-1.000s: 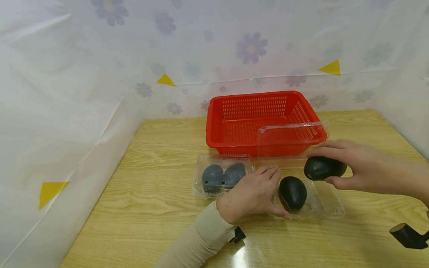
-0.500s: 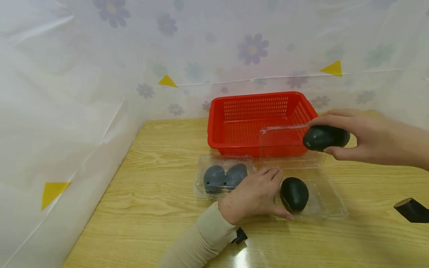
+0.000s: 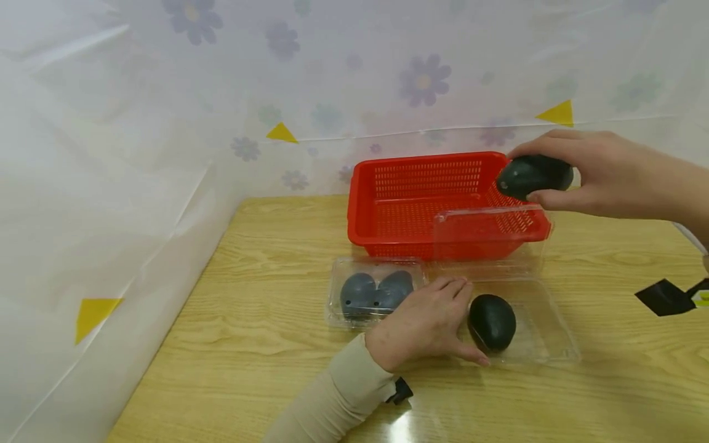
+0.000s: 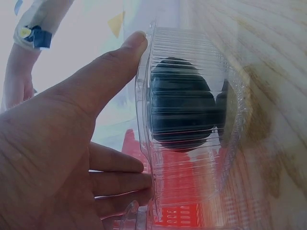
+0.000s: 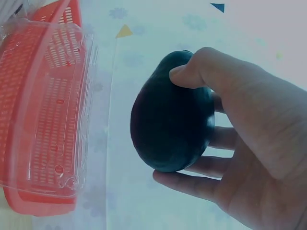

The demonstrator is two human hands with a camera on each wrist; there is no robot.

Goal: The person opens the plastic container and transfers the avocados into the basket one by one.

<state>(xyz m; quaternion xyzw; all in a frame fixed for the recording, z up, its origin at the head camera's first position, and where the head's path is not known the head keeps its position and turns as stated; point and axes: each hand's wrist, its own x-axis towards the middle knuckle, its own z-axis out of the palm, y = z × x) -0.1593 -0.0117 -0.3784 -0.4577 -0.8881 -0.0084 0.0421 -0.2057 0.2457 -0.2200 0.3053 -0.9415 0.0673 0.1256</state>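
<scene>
My right hand (image 3: 595, 169) grips a dark green avocado (image 5: 165, 120), held in the air above the right end of the red basket; the thumb lies on one side and the fingers on the other. My left hand (image 3: 421, 326) rests along the left rim of an opened clear plastic clamshell box (image 4: 192, 182), thumb and fingers spread and touching the edge. Inside that box's left part lies a second avocado (image 3: 492, 323). The box's raised lid (image 3: 490, 240) leans up in front of the basket. Left of the hand stands a closed clamshell box (image 3: 335, 307) with two avocados (image 3: 357, 292) inside.
The red plastic basket (image 3: 407, 246), with slotted walls, stands at the back of the wooden table (image 3: 249, 295). A flowered white sheet (image 3: 343, 92) hangs behind and along the sides, with yellow triangles (image 3: 558, 113) on it.
My right hand has lifted the avocado from just above the open box up to basket-rim height and beyond. The left hand and the boxes have stayed in place.
</scene>
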